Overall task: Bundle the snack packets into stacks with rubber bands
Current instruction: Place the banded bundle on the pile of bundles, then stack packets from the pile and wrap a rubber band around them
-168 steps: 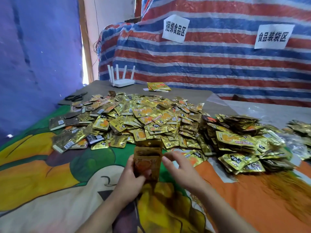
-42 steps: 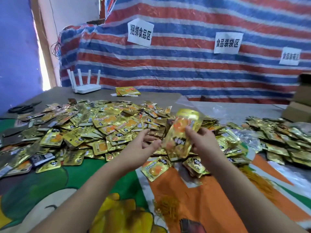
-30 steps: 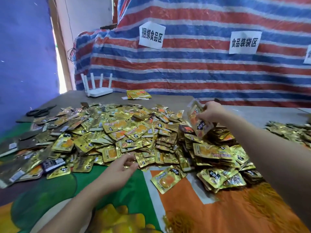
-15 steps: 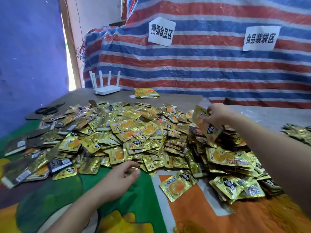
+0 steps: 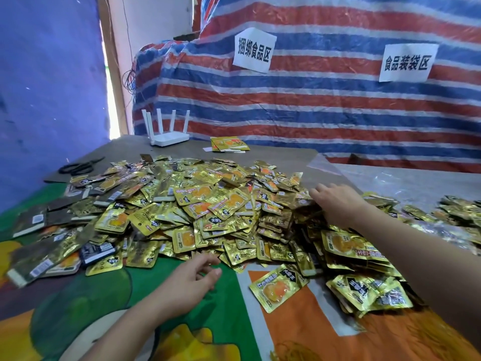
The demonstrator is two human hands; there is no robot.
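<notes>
Nearest me, at the bottom edge, lies a tangle of yellow rubber bands (image 5: pixel 294 354) on the orange part of the cloth (image 5: pixel 403 342). My left hand (image 5: pixel 192 278) rests just above the green patch, fingers loosely curled and holding nothing. Just right of it a single packet (image 5: pixel 277 286) lies flat by itself, face up.

Beyond that spreads the big heap of gold snack packets (image 5: pixel 197 217), with already stacked ones (image 5: pixel 364 269) on the near right. They look light, thin and glossy, so I expect them to slide over each other and fan out of a stack. I would pinch a packet by its flat sealed edge, then square the stack between both palms before banding.

Farther, my right hand (image 5: pixel 335 201) lies spread on the packets at the heap's right side, fingers fairly straight; I cannot tell if anything is under it. Far off stand a white router (image 5: pixel 169 138) and scissors (image 5: pixel 78 166).
</notes>
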